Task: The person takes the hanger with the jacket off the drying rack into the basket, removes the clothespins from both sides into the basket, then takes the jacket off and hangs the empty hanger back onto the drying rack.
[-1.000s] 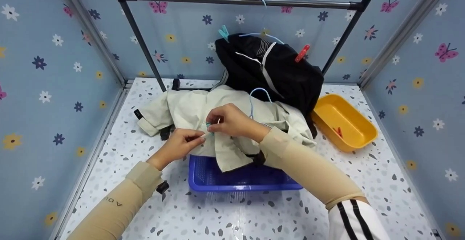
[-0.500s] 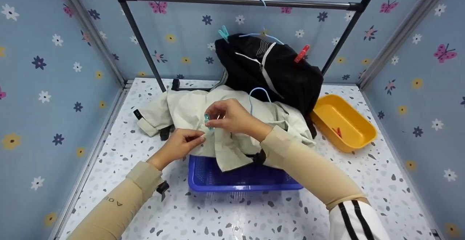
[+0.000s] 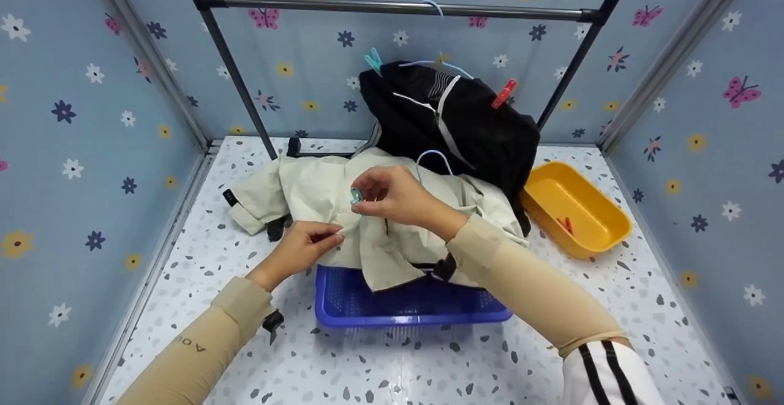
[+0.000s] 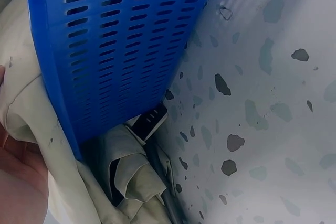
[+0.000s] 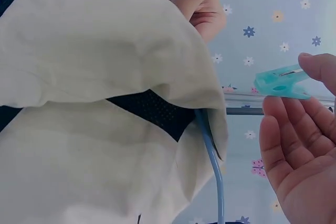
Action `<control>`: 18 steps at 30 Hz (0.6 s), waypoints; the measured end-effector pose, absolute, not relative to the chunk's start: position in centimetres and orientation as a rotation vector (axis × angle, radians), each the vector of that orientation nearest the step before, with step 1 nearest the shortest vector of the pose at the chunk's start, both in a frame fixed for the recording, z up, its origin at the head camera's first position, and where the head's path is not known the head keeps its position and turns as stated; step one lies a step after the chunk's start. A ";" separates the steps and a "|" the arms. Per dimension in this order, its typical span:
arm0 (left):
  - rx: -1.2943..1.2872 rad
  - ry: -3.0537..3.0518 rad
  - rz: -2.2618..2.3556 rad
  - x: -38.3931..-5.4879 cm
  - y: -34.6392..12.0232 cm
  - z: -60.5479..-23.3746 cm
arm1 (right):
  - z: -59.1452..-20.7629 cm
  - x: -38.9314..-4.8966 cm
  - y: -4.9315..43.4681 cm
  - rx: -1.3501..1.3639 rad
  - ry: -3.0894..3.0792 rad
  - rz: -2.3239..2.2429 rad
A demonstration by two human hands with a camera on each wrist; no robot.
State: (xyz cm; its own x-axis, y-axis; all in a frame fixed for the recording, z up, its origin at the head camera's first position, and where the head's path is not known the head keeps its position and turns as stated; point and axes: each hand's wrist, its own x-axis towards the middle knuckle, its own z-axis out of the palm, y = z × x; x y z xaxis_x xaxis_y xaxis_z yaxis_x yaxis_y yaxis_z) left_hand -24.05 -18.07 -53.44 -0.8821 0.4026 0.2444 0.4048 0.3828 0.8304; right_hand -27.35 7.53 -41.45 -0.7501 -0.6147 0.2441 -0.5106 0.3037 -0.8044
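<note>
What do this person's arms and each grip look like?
The left tan sleeve bears dark lettering; the right tan sleeve looks plain, with a white sleeve above it showing two black stripes. The left grip and right grip are ungloved.

Left grip [image 3: 297,248] and right grip [image 3: 398,195] both pinch.

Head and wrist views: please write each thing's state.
Left hand: grips pale jacket
Right hand: pinches turquoise clothespin
Turquoise clothespin: apart from pale jacket
Pale jacket: draped over blue basket
Blue basket: partly covered
Black jacket: hanging, clipped both sides
Yellow tub: upright, at least one red clothespin inside
Rack: standing
</note>
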 end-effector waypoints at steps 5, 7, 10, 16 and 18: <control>-0.742 -2.638 -1.572 -24.0 -18.0 -53.3 | -41.3 -27.2 8.4 -1.046 2.448 -1.460; -0.747 -2.636 -1.573 -24.0 -18.0 -53.3 | -41.3 -27.2 8.8 -1.040 2.459 -1.462; -0.745 -2.632 -1.584 -23.9 -18.0 -53.3 | -41.4 -27.1 9.4 -1.030 2.484 -1.453; -0.725 -2.628 -1.601 -23.9 -18.0 -53.3 | -41.3 -27.0 10.6 -1.026 2.527 -1.445; -0.715 -2.634 -1.595 -23.9 -18.0 -53.3 | -41.2 -27.0 10.9 -1.029 2.530 -1.462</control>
